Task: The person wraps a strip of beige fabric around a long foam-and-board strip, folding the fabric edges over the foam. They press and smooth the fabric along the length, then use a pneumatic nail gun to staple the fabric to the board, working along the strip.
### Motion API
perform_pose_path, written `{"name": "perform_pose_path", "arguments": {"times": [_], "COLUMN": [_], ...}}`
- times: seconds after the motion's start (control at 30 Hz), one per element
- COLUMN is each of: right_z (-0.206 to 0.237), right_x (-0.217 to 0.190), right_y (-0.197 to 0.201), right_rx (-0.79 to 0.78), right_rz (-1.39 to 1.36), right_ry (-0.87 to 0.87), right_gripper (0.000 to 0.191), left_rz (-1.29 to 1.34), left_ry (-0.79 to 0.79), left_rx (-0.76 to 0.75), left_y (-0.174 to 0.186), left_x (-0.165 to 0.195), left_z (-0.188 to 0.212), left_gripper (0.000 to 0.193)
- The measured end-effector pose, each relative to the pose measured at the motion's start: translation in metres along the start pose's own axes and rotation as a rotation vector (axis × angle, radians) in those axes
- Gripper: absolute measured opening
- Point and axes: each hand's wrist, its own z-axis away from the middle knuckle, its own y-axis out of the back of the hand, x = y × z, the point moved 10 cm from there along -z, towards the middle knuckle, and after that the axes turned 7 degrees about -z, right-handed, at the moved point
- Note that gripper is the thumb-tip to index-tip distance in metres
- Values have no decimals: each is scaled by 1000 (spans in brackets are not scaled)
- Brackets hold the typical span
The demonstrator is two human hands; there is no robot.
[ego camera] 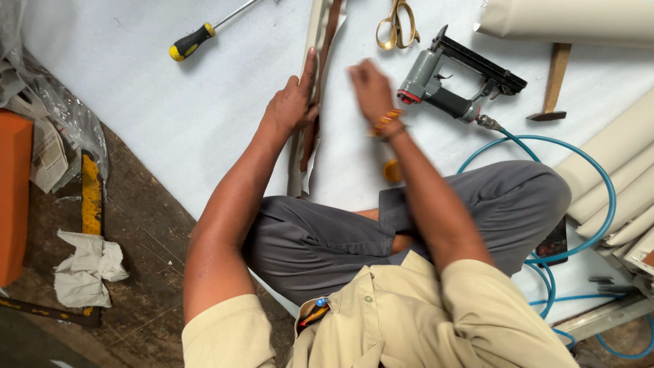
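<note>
I sit cross-legged on a white sheet [204,102]. A long narrow wooden strip wrapped in cream fabric [315,41] lies in front of me, running away from my knees. My left hand [293,102] presses flat on the strip, fingers stretched along it. My right hand [370,88], blurred with motion, hovers just right of the strip over the loose fabric edge, holding nothing I can make out. A beaded band circles my right wrist.
A grey pneumatic staple gun [449,85] with a blue air hose [586,197] lies right of my hand. Gold scissors [397,26], a hammer [552,82], a yellow-black screwdriver [194,41], cream rolls [613,170] and an orange block [13,191] surround me.
</note>
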Motion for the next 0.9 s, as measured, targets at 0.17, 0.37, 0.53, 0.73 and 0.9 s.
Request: {"name": "perform_pose_path", "arguments": {"times": [0.17, 0.37, 0.53, 0.73, 0.9], "right_z": [34, 38, 33, 11, -1], "right_x": [9, 14, -45, -129, -141], "right_y": [145, 143, 151, 84, 41], "right_rx": [-40, -168, -172, -357, -423], "right_rz": [814, 1043, 743, 334, 412], "right_ry": [148, 79, 175, 398, 400], "right_gripper": [46, 44, 26, 48, 26], "left_rz": [-40, -74, -96, -118, -94], "left_ry": [16, 85, 58, 64, 49], "left_rx": [-53, -105, -41, -13, 31], "left_y": [-6, -2, 3, 4, 14], "left_x": [-4, -8, -10, -10, -3], "left_z": [-4, 1, -2, 2, 4], "left_gripper": [128, 126, 128, 127, 127]}}
